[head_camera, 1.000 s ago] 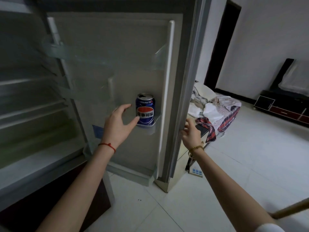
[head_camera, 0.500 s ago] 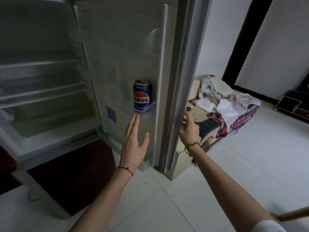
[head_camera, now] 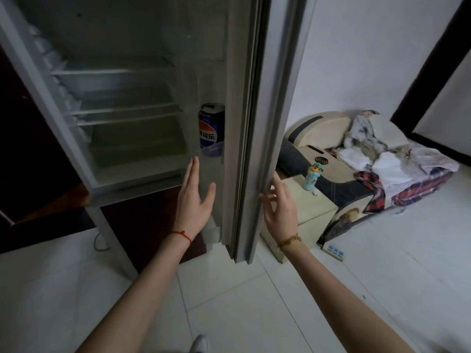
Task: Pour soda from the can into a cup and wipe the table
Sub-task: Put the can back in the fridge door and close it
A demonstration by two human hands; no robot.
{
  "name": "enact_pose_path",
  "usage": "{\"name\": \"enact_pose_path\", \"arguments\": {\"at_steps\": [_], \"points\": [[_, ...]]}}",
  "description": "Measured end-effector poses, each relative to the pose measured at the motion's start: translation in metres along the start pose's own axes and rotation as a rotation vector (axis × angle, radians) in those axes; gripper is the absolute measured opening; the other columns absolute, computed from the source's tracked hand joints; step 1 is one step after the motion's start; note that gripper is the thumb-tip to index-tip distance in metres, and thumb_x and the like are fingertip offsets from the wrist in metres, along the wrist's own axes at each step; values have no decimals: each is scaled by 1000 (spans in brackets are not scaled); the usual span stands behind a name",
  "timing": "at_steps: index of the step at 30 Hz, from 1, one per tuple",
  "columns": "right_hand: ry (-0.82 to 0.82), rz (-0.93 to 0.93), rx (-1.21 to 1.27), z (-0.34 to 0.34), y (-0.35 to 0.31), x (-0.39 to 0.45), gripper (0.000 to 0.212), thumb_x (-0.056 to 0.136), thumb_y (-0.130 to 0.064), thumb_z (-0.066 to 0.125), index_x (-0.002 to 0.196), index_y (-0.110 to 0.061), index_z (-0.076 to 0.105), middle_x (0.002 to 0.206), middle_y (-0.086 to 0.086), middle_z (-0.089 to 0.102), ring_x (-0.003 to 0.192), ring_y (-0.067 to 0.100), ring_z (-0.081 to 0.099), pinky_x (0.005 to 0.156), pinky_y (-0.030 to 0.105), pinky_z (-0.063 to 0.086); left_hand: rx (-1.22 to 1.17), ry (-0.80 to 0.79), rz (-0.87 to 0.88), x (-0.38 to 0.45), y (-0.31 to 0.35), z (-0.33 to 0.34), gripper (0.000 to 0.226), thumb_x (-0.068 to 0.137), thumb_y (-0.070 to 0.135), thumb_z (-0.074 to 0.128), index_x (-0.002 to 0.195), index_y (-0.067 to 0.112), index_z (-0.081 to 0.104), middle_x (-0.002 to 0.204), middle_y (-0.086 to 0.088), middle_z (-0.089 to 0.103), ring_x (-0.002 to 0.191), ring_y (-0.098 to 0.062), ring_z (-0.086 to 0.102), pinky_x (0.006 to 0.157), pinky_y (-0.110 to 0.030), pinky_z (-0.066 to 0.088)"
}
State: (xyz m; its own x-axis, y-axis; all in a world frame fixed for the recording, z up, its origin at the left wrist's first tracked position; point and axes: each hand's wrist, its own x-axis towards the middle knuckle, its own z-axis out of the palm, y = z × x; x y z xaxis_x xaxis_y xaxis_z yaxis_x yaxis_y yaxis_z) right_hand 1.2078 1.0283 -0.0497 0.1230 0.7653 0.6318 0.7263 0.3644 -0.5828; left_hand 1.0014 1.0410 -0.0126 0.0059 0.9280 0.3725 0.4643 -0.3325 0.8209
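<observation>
Soda can [head_camera: 211, 129] seen upright in the door shelf of the fridge door [head_camera: 242, 123].

The left hand [head_camera: 196, 197] is held flat and released below the can; the door's outer edge is touched by the right hand [head_camera: 279, 207], fingers loosely bent, nothing clearly gripped.

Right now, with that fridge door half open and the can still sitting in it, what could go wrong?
The soda can stands in the fridge door shelf with its tab seemingly already open; a door swing could slosh or tip it. The left hand, open below the can, grips nothing yet, so a hurried grab might knock it. The right hand has fingers on the door's edge and could get pinched.
</observation>
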Motion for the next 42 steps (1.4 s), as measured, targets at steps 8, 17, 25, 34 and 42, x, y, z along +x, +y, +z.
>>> {"name": "enact_pose_path", "arguments": {"at_steps": [8, 17, 25, 34, 42], "points": [[-71, -211, -6, 47, -39, -10, 68, 92, -35, 61, 148, -14, 29, 149, 3, 32, 125, 9, 47, 97, 22, 49, -1, 88, -96, -8, -19, -50, 65, 100, 28, 50, 155, 24, 15, 163, 7, 11, 147, -7, 14, 112, -23, 18], [-168, -447, 20, 113, -82, -6, 59, 98, -37, 45, 146, -5, 31, 156, 10, 27, 144, 25, 26, 119, 35, 20, -26, 155, -135, -23, -51, -89, 60, 98, 40, 47, 153, 28, 25, 159, 9, 24, 145, -5, 23, 117, -33, 26], [-267, -505, 77, 179, -132, 5, 53, 99, -25, 43, 148, -8, 31, 157, 3, 24, 145, 21, 21, 118, 43, 26, -64, 218, -171, -16, -88, -143, 55, 99, 35, 47, 151, 29, 30, 149, 14, 39, 132, 3, 37, 110, -25, 37], [-294, -494, 124, 263, -198, 28, 57, 97, -13, 50, 149, -7, 27, 158, 5, 21, 148, 22, 15, 120, 39, 20, -26, 208, -201, 15, -163, -218, 57, 97, 44, 49, 150, 36, 29, 153, 12, 36, 141, -8, 34, 113, -47, 38], [-344, -462, 41, 333, -239, 53, 56, 101, -21, 41, 152, -11, 18, 161, 0, 13, 150, 22, 2, 122, 39, 13, 17, 83, -153, 50, -218, -280, 52, 101, 30, 48, 150, 30, 32, 151, 8, 41, 139, -9, 38, 112, -44, 39]]}}
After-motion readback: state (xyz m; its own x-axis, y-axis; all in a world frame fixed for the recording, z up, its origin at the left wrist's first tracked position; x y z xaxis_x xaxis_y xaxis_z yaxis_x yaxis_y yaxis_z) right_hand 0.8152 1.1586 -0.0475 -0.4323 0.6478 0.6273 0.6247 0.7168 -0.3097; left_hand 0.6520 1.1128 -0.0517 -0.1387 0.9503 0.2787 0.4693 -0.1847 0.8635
